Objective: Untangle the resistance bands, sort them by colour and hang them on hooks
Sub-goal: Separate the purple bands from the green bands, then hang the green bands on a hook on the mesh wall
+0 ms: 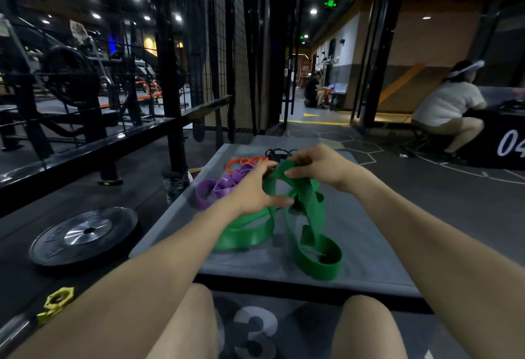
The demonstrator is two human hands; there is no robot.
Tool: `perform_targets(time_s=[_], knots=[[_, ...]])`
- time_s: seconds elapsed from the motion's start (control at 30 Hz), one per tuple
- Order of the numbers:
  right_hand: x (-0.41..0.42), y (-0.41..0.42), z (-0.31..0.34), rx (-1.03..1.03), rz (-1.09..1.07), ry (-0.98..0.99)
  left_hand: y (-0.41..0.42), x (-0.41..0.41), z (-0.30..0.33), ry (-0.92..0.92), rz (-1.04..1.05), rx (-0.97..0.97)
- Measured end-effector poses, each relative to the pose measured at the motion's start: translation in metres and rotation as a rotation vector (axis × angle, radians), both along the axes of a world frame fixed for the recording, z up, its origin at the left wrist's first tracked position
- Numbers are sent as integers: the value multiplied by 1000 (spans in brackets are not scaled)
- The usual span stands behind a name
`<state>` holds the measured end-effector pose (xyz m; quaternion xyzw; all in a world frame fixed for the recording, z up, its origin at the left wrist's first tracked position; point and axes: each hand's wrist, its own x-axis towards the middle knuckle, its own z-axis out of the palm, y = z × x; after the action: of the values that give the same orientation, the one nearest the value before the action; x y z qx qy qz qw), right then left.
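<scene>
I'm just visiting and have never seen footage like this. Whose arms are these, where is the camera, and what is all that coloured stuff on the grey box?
There is no machine here: a person wears a camera on the head, so you look down along their own bare arms and knees. One picture, one view. Both the left hand and the right hand grip tangled green bands, wide rubber loops for exercise, lifting part of them off the grey box. Farther back on the box lie purple bands, orange bands and black bands. A weight plate lies on the floor to the left. No hooks are visible.
</scene>
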<state>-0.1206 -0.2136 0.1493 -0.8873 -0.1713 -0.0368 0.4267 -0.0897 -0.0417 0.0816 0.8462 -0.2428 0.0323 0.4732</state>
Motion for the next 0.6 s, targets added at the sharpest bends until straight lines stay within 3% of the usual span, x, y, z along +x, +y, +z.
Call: perform_targets(time_s=[0.13,0.3,0.37,0.5,0.6], knots=[[0,-4,-8,1,9,68,0,4,0,30,111,-172],[0,-2,-32,299,48,126,8,-4,4,234,185,-378],[1,-1,-44,325,83,180,14,-5,8,283,228,-443],[12,4,-76,-43,-19,159,29,-7,13,365,259,-662],[14,7,-84,-178,-115,65,39,-11,11,397,332,-660]])
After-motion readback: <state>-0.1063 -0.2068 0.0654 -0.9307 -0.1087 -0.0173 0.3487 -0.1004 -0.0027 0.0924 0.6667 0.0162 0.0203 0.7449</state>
